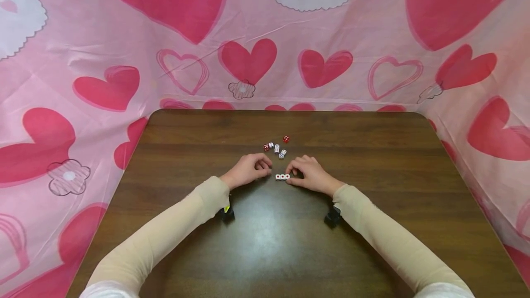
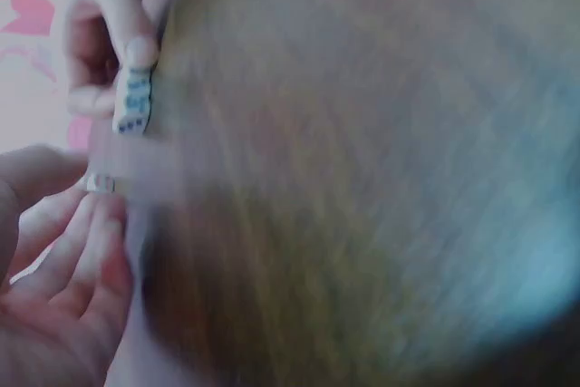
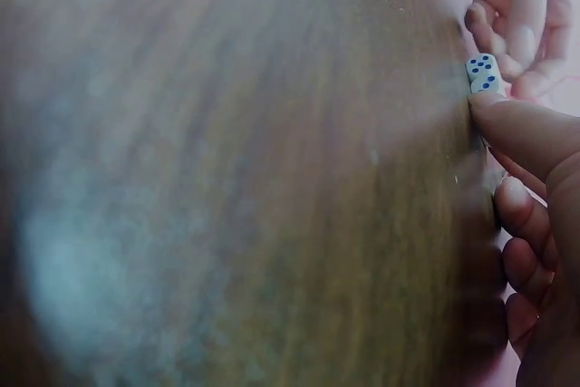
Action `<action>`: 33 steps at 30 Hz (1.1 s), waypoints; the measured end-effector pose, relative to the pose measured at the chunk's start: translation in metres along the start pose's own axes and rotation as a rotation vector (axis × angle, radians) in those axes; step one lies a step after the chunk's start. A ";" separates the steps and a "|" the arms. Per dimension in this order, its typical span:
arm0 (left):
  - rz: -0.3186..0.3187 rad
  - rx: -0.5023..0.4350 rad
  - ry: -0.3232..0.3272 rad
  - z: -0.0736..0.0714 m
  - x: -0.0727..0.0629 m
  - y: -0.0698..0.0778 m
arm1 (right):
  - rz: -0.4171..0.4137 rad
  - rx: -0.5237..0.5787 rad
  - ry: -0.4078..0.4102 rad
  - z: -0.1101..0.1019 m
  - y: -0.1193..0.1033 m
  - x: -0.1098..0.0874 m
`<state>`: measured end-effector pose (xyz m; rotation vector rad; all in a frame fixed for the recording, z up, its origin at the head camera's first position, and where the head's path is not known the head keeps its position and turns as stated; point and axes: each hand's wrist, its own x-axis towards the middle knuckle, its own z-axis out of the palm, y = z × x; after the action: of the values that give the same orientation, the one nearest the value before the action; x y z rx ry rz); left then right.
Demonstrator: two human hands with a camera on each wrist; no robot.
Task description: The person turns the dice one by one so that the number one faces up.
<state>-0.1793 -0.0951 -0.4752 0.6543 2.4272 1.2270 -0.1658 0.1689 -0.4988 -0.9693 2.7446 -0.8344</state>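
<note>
Three white dice (image 1: pixel 283 177) stand side by side in a short row, a red dot on each top face. My right hand (image 1: pixel 311 174) pinches the right end of this row, thumb at the near side and index finger behind. In the right wrist view the thumb touches a white die (image 3: pixel 483 72) with blue dots. To the left of the row, my left hand (image 1: pixel 250 169) has loosely bent fingers, its tips a little apart from the dice. The left wrist view shows another white die (image 2: pixel 100 183) overlapping the left fingertips.
Behind the row lies a loose group of white dice (image 1: pixel 277 149), with one red die (image 1: pixel 266 147) at its left and another red die (image 1: pixel 286 139) farther back. The brown wooden table (image 1: pixel 265 252) ends at a pink heart-patterned cloth (image 1: pixel 285 26).
</note>
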 end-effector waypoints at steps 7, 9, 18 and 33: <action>-0.039 0.006 0.245 -0.015 0.015 -0.018 | -0.001 0.001 0.000 0.000 0.000 0.000; -0.061 -0.009 0.275 -0.017 0.019 -0.020 | -0.007 -0.001 0.001 0.000 -0.001 -0.001; -0.112 0.009 0.277 -0.018 0.036 -0.016 | 0.000 -0.007 -0.003 -0.002 -0.002 -0.001; -0.141 0.110 0.280 -0.013 0.040 -0.010 | -0.010 -0.005 0.003 -0.001 -0.001 -0.003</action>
<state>-0.2215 -0.0874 -0.4800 0.3499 2.7324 1.2043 -0.1631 0.1705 -0.4977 -0.9842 2.7481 -0.8311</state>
